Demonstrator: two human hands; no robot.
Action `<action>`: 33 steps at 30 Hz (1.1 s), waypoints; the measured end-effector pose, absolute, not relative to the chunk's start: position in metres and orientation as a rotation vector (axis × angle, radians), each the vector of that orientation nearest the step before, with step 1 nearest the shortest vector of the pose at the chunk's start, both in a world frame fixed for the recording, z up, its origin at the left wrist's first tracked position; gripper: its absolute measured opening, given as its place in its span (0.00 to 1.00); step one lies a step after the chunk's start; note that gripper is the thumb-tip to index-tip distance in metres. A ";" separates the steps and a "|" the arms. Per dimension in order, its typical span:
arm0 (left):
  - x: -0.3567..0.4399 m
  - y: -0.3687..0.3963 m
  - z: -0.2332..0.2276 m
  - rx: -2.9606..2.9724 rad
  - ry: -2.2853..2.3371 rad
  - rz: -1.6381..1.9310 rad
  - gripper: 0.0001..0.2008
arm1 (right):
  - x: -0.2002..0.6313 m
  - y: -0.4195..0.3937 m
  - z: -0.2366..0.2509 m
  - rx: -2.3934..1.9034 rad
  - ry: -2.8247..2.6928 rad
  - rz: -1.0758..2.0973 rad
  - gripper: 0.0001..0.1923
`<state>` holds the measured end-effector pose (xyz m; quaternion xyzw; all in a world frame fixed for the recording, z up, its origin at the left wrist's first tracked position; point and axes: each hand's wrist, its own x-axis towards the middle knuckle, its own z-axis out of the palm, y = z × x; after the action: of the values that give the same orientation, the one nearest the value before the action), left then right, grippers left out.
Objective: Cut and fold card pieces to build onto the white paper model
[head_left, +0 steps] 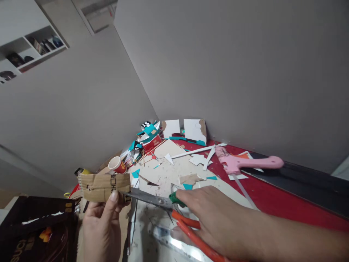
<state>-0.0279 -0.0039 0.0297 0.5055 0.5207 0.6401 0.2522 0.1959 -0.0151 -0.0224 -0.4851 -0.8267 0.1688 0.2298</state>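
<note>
Pinched between the thumb and fingers of my left hand (103, 222) is a small strip of brown corrugated cardboard (99, 183) with black print. My right hand (211, 214) grips a pair of scissors (160, 201) with one green and one orange-red handle loop. The blades point left, and their tips reach the right end of the cardboard near my left thumb. Whether they have cut into it, I cannot tell. Under the scissors lies a shiny, clear ruler-like strip (174, 242) on the table.
A pink glue gun (245, 162) lies on the red surface at right. Paper scraps (200, 160) are scattered over the table. A red paper cup (117, 165) stands behind the cardboard, with a dark box (38, 229) at lower left. Walls close off the back.
</note>
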 end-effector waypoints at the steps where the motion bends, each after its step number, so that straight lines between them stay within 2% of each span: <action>1: -0.029 -0.003 0.030 1.334 1.370 1.734 0.09 | 0.196 -0.015 -0.023 -1.329 -2.274 0.465 0.22; 4: -0.030 -0.001 0.031 1.165 1.221 1.710 0.09 | 0.195 -0.015 -0.025 -1.314 -2.266 0.453 0.21; 13: -0.028 0.001 0.027 1.058 1.205 1.714 0.08 | 0.193 -0.018 -0.027 -1.319 -2.219 0.531 0.23; 27: -0.012 -0.006 0.025 0.876 1.061 1.793 0.11 | 0.194 -0.015 -0.031 -1.251 -2.181 0.406 0.21; 33: -0.023 0.002 0.030 0.801 1.098 1.707 0.09 | 0.202 -0.008 -0.025 -1.272 -2.209 0.289 0.23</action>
<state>-0.0226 0.0019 0.0301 0.3254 0.4465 0.6941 0.4615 0.2021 -0.0084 -0.0252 -0.4754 -0.8257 0.1080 0.2840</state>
